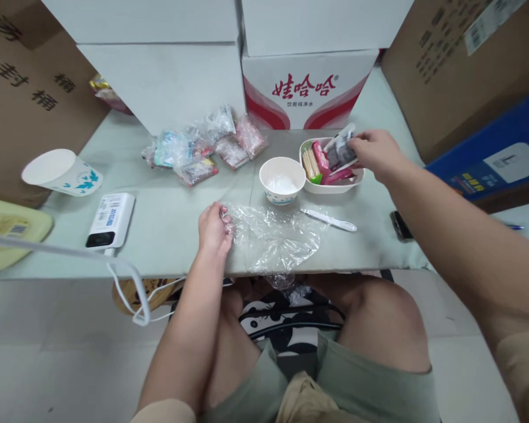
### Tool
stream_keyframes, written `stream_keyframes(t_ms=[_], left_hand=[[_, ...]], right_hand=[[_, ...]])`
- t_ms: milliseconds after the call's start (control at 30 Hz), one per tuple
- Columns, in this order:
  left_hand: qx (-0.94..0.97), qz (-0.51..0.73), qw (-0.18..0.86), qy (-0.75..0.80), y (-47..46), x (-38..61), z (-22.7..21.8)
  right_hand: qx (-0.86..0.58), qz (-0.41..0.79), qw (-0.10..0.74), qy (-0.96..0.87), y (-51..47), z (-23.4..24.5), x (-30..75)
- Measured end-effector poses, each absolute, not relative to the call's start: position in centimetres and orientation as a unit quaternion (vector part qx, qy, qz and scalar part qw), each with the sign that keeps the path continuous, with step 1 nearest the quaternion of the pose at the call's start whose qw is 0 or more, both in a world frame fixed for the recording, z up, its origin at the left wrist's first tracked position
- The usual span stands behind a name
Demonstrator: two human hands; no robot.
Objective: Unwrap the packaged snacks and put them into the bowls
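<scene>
My left hand [216, 228] is closed on the edge of a crumpled clear plastic bag [282, 241], which spreads across the table and hangs over its front edge. To the right, my right hand [377, 153] pinches a dark-and-clear small packet [341, 151] over a white oval tub [332, 189]. Inside that tub are a pack of pale sticks [311, 164] and a pink packet [321, 160]. A paper bowl [282, 179] stands just left of the tub. In front of it lies a white plastic utensil [328, 220], its exact kind unclear.
Several plastic-wrapped snack packets [203, 147] lie at the back. On the left are a tipped paper cup [62, 170], a white power bank [111, 220] with a cable, and a yellow container [15, 232]. White boxes [308, 88] line the rear; a blue jug [502, 153] is at right.
</scene>
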State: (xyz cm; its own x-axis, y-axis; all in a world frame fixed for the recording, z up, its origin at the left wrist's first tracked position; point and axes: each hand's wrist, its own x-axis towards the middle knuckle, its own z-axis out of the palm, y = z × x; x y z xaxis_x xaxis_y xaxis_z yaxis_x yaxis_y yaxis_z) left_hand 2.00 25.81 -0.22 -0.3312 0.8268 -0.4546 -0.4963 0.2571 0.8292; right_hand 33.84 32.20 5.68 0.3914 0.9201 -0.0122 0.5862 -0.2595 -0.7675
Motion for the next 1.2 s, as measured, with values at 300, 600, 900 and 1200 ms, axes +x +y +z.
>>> stream_keyframes(t_ms=[300,600,900,1200], left_hand=[[0.146,0.586,0.569,0.558,25.9,1.9,-0.2],[0.151,0.588,0.569,0.554,25.8,1.8,-0.1],[0.314,0.474,0.600,0.562,25.0,1.4,-0.4],[0.536,0.330,0.518,0.579,24.4,0.6,-2.3]], right_hand=[[-0.798,0.152,0.138,-0.566,33.9,5.5,33.7],[-0.792,0.272,0.189,-0.513,35.6,4.8,32.9],[-0.606,0.099,0.352,-0.707,27.4,5.6,29.3],[-0.512,0.127,0.096,-0.844,18.6,-1.1,26.2]])
